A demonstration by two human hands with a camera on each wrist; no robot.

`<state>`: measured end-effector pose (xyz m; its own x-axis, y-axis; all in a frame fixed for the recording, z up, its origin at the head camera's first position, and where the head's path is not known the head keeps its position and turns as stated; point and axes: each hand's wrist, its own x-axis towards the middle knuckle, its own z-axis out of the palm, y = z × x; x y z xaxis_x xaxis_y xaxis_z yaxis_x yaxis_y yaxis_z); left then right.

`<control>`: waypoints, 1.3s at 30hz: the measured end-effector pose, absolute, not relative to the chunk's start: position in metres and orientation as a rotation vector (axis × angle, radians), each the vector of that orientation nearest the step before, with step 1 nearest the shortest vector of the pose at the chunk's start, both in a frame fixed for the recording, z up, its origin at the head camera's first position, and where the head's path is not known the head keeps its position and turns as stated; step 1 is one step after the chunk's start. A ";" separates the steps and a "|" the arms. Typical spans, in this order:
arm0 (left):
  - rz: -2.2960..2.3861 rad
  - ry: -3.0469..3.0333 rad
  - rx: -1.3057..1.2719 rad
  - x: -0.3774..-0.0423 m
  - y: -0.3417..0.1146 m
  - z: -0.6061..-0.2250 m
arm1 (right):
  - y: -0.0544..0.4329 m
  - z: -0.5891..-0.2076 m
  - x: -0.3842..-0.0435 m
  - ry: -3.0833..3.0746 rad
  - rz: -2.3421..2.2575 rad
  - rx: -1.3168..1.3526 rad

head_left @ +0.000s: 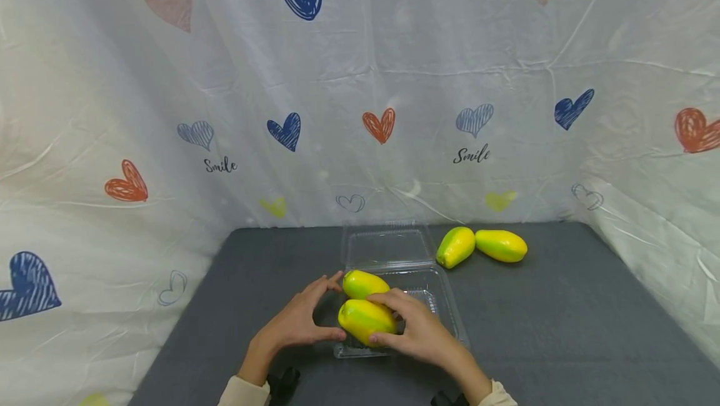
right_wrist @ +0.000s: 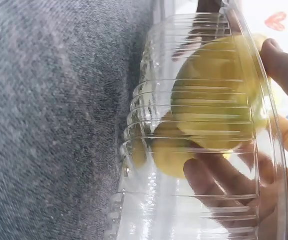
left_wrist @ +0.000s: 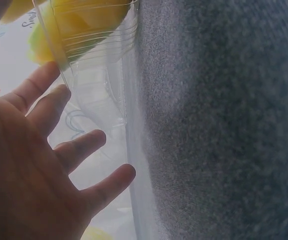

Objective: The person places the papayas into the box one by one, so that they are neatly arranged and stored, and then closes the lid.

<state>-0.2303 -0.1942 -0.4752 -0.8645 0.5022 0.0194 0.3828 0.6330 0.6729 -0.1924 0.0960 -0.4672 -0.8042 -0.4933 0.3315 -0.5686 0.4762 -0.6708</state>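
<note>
A clear plastic clamshell container [head_left: 458,325] lies with its lid [head_left: 388,247] folded back. Two yellow-green papayas are at its left side: a far papaya [head_left: 364,283] and a near papaya [head_left: 365,320]. My right hand [head_left: 419,328] grips the near papaya, thumb on the near side and fingers over the far side. In the right wrist view, that papaya [right_wrist: 213,95] shows through the ribbed wall. My left hand [head_left: 304,315] is spread beside the container's left side, its fingers straight. The left wrist view shows its fingertips [left_wrist: 59,92] right at the container's rim.
Two more papayas lie right of the lid, a left one [head_left: 456,247] and a right one [head_left: 501,246], almost end to end. The dark grey table [head_left: 534,318] meets a white curtain [head_left: 416,94] printed with hearts at the back and sides.
</note>
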 end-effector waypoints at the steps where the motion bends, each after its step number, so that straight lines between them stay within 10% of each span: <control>1: 1.045 2.683 0.731 -0.231 -0.194 -0.475 | 0.096 -0.467 -0.192 -2.622 1.236 0.945; 39: 1.077 2.661 0.734 -0.230 -0.193 -0.475 | 0.096 -0.472 -0.192 -2.746 1.163 0.960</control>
<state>-0.2304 -0.1931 -0.4748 -0.8624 0.5060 0.0189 0.3766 0.6161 0.6918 -0.1922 0.0960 -0.4724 -0.8120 -0.5340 0.2356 -0.5408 0.5365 -0.6478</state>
